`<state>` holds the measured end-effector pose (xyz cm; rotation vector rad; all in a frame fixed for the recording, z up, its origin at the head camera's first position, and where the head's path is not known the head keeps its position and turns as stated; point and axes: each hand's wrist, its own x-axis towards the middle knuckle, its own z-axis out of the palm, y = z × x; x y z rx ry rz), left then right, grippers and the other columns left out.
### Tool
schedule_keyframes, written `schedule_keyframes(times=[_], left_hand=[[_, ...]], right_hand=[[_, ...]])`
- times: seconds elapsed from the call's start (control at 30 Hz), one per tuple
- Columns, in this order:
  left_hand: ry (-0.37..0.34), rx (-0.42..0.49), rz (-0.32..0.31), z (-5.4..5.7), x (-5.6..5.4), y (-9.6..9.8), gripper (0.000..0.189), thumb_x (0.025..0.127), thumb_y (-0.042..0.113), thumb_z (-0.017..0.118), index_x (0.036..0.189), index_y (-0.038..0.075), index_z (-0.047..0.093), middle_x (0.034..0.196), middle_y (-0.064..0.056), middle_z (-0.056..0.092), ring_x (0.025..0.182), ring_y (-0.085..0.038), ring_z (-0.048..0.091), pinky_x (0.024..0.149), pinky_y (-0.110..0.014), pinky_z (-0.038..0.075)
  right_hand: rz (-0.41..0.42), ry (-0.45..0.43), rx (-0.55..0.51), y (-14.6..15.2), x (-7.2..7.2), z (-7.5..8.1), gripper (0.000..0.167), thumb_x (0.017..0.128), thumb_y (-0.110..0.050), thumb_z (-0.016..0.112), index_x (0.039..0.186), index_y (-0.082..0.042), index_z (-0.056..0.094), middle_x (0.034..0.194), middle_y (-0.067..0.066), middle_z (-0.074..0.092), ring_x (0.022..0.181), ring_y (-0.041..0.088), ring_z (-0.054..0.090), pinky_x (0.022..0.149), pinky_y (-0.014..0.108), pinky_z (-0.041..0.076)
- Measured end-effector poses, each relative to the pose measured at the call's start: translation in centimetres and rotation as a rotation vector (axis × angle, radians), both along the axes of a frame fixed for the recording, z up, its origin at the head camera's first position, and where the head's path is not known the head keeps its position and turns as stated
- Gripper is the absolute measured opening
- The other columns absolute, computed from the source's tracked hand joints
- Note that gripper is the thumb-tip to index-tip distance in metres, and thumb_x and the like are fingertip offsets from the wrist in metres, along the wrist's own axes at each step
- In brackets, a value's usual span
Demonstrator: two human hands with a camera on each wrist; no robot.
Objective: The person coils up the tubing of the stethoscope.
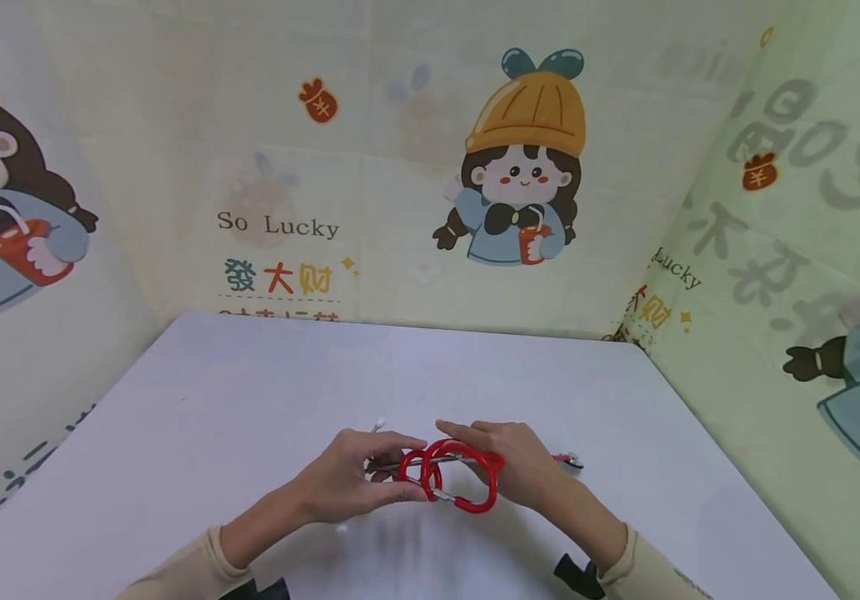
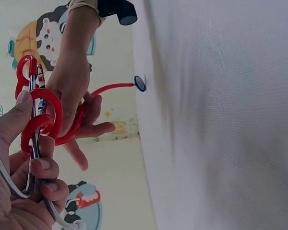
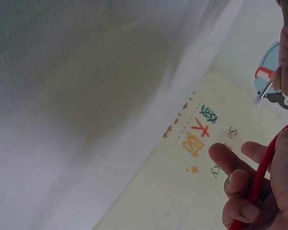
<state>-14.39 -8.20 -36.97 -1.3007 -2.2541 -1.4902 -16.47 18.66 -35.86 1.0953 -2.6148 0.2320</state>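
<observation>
A stethoscope with red tubing (image 1: 492, 492) is held up above the table, its tubing coiled in loops around the metal ear tubes (image 2: 35, 129). My left hand (image 1: 342, 477) grips the ear tubes, thumb on one side and fingers curled on the other. A white ear tip (image 2: 78, 224) sticks out beneath the left fingers in the left wrist view. My right hand (image 1: 514, 460) holds the red tubing, which runs across its palm under curled fingers (image 3: 242, 209). The round chest piece (image 1: 574, 461) hangs out past the right hand on a short length of tube.
A white table (image 1: 287, 375) lies under both hands. Printed cloth walls (image 1: 400, 167) with cartoon figures and lettering rise behind it and at both sides. Black straps (image 1: 578, 575) sit at the wrists.
</observation>
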Motion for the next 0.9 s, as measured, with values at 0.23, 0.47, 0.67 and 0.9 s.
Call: schedule_keyframes(times=[0.23,0.47,0.67,0.9], left_hand=[[-0.010,0.040,0.109,-0.3,-0.3,0.0,0.048,0.084,0.022,0.086,0.127,0.009,0.070,0.081,0.011,0.070,0.063,0.000,0.052,0.056,-0.022,0.052],[-0.001,0.060,0.182,-0.2,-0.5,0.0,0.052,0.085,0.023,0.085,0.132,0.011,0.068,0.082,0.011,0.070,0.063,-0.003,0.056,0.057,-0.024,0.053],[-0.026,0.108,0.175,-0.3,-0.7,0.0,0.046,0.087,0.021,0.084,0.129,0.009,0.070,0.094,0.004,0.077,0.069,-0.006,0.068,0.060,-0.028,0.059],[-0.046,0.099,0.281,-0.5,-1.1,-0.2,0.046,0.084,0.025,0.086,0.126,0.012,0.072,0.083,0.010,0.075,0.061,-0.005,0.065,0.053,-0.025,0.054]], right_hand=[[-0.049,0.027,0.060,-0.5,0.2,-0.5,0.049,0.093,-0.027,0.076,0.139,-0.015,0.064,0.059,-0.006,0.060,0.046,0.003,0.045,0.054,0.017,0.049],[-0.088,0.079,0.103,-0.8,0.8,-0.2,0.040,0.082,-0.025,0.087,0.109,-0.013,0.060,0.084,0.000,0.075,0.057,0.012,0.065,0.056,0.024,0.056],[-0.075,0.142,0.137,-0.7,1.5,0.1,0.055,0.080,-0.024,0.089,0.121,-0.013,0.055,0.092,0.003,0.076,0.057,0.012,0.065,0.052,0.025,0.056],[-0.015,0.246,0.077,-0.9,2.2,-0.3,0.035,0.083,-0.018,0.086,0.111,-0.013,0.067,0.074,-0.003,0.069,0.051,0.007,0.053,0.047,0.017,0.046]])
